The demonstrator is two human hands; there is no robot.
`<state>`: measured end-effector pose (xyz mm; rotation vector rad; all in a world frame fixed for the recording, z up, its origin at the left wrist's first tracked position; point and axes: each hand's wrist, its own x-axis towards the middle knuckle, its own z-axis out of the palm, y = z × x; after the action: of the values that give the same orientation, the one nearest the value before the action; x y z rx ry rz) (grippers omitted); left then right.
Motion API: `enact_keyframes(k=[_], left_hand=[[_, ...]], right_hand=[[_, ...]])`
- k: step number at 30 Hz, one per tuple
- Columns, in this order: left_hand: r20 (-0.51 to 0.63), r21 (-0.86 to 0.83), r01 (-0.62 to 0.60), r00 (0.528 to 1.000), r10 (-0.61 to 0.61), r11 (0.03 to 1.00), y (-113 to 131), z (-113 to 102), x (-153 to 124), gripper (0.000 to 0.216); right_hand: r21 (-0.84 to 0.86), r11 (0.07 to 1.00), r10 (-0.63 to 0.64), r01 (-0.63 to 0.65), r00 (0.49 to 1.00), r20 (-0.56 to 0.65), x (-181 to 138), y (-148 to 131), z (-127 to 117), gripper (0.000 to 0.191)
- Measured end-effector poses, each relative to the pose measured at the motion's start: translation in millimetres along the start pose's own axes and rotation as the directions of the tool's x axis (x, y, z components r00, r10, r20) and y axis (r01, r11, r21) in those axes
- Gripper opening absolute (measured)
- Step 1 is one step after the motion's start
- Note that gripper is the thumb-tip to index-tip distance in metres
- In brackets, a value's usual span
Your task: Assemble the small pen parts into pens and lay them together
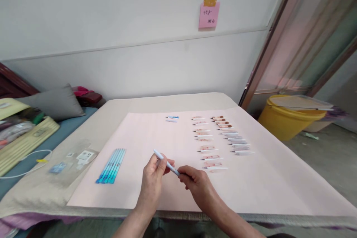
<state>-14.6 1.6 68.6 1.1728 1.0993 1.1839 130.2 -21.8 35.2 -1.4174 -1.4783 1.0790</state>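
Over the front of the pink sheet, a pale blue pen (169, 165) slants between my two hands. My left hand (154, 171) pinches its barrel, and the far end sticks up past the thumb. The fingertips of my right hand (198, 183) close on the lower end, hiding its tip. Beyond them lie a blue pen piece (173, 117) and a pale barrel (171, 121). To the right, pen refills and patterned barrels (210, 157) lie in a column, with brown ones (222, 122) and grey-blue ones (239, 143) further over.
Several bright blue pens (111, 165) lie side by side at the left. Clear plastic bags (76, 160) rest on the beige cloth beside the pink sheet (147, 134). A yellow bucket (284, 119) stands off the right edge, and a pink note (209, 15) hangs on the wall.
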Motion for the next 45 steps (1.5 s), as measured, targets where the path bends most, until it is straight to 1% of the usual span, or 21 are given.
enact_keyframes(k=[6,10,12,13,14,16,18,20,22,25,27,29,32,34,36,38,40,42,45], left_hand=[[0.027,-0.019,0.008,1.0,-0.007,1.0,-0.9,3.2,-0.7,0.025],[0.012,-0.033,0.026,1.0,-0.025,0.999,-1.3,5.9,-2.2,0.025],[0.017,-0.058,0.029,0.999,-0.028,0.998,-0.6,7.2,-3.3,0.024],[0.03,-0.076,0.032,0.999,-0.03,0.997,-0.1,7.7,-3.8,0.024],[0.047,-0.098,0.04,0.998,-0.036,0.994,0.6,7.8,-4.0,0.024],[0.079,-0.15,0.075,0.995,-0.064,0.986,2.2,7.5,-3.8,0.024],[0.104,-0.205,0.126,0.989,-0.107,0.971,3.9,6.6,-2.8,0.024],[0.113,-0.247,0.164,0.984,-0.14,0.955,5.2,5.7,-1.9,0.024],[0.104,-0.259,0.175,0.983,-0.153,0.95,5.7,5.2,-1.4,0.023],[0.036,-0.21,0.136,0.991,-0.131,0.968,3.4,4.5,-0.9,0.021],[-0.019,-0.166,0.108,0.993,-0.112,0.98,0.7,3.4,0.0,0.02],[-0.057,-0.165,0.108,0.991,-0.119,0.98,-1.2,2.0,1.0,0.021],[-0.04,-0.207,0.129,0.989,-0.14,0.97,-0.7,0.7,1.7,0.027],[-0.004,-0.227,0.14,0.989,-0.145,0.964,1.2,1.0,1.5,0.026],[0.018,-0.234,0.149,0.989,-0.149,0.961,2.2,1.6,1.3,0.023],[-0.015,-0.212,0.129,0.991,-0.135,0.969,1.3,1.6,1.8,0.021],[-0.081,-0.164,0.09,0.991,-0.104,0.982,-0.7,0.7,3.0,0.02],[-0.119,-0.141,0.081,0.988,-0.098,0.987,-2.2,-0.9,4.6,0.022],[-0.085,-0.191,0.124,0.986,-0.142,0.974,-0.7,-2.2,5.8,0.027]], right_hand=[[0.083,0.996,0.014,-0.015,1.0,0.012,0.3,0.8,1.3,0.017],[0.066,0.997,-0.034,0.036,0.999,-0.043,-0.5,-1.1,1.5,0.015],[0.096,0.995,-0.025,0.031,0.998,-0.062,-1.2,-2.7,1.8,0.013],[0.137,0.991,0.001,0.005,0.999,-0.048,-1.5,-3.5,2.0,0.012],[0.193,0.981,0.036,-0.034,0.999,-0.009,-1.9,-4.3,2.3,0.011],[0.318,0.939,0.096,-0.13,0.988,0.119,-2.4,-5.4,3.0,0.016],[0.399,0.894,0.12,-0.203,0.967,0.223,-2.7,-5.6,4.1,0.022],[0.415,0.883,0.129,-0.22,0.963,0.236,-2.7,-4.7,5.9,0.024],[0.383,0.901,0.14,-0.205,0.972,0.191,-2.4,-3.0,7.9,0.021],[0.333,0.929,0.125,-0.162,0.983,0.131,-2.4,-1.5,10.0,0.016],[0.339,0.926,0.119,-0.164,0.981,0.151,-3.2,-2.2,10.2,0.014],[0.376,0.904,0.129,-0.204,0.968,0.213,-4.1,-3.8,9.7,0.016],[0.435,0.861,0.152,-0.264,0.949,0.275,-4.2,-4.7,9.0,0.021],[0.434,0.859,0.169,-0.272,0.95,0.262,-3.1,-2.7,9.5,0.022],[0.401,0.879,0.175,-0.257,0.957,0.23,-1.5,1.1,10.9,0.022],[0.36,0.905,0.162,-0.226,0.966,0.2,-0.7,4.9,12.4,0.021],[0.335,0.92,0.142,-0.203,0.97,0.195,-1.2,6.9,13.2,0.02],[0.36,0.906,0.147,-0.221,0.964,0.221,-3.0,5.9,12.7,0.021],[0.464,0.838,0.169,-0.286,0.945,0.279,-5.5,1.6,10.1,0.025]])
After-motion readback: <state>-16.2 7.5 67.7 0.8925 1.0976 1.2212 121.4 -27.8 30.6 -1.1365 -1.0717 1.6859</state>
